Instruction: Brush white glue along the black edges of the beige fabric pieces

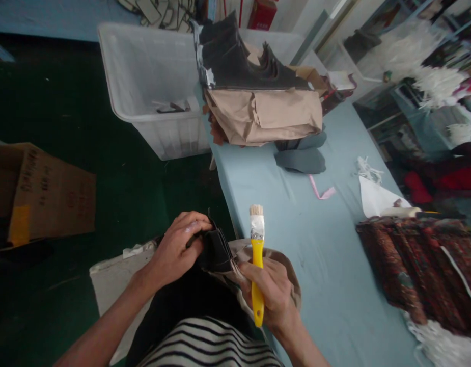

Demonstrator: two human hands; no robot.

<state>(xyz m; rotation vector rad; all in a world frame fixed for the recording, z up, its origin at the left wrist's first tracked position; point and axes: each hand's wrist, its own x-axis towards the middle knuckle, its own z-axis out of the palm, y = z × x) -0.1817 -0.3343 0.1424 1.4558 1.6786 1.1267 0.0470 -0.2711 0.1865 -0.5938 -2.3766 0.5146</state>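
My left hand [185, 242] is closed on the edge of a folded black piece [216, 250], which looks like leather, held over my lap. Beige fabric [291, 270] joins or lies against it and spreads under my right hand [269, 288]. A paintbrush [257, 265] with a yellow handle is gripped in that hand, its pale bristles pointing away from me. The right fingers also seem to pinch the edge of the beige fabric; the fingertips are partly hidden.
A blue-topped table [296, 219] runs along my right. On it are stacked black and beige pieces [273, 112], grey flat pieces [302, 160], a pink strip [321, 188] and patterned dark red pieces [411, 265]. A plastic bin [124, 76] and a cardboard box [55, 193] stand left.
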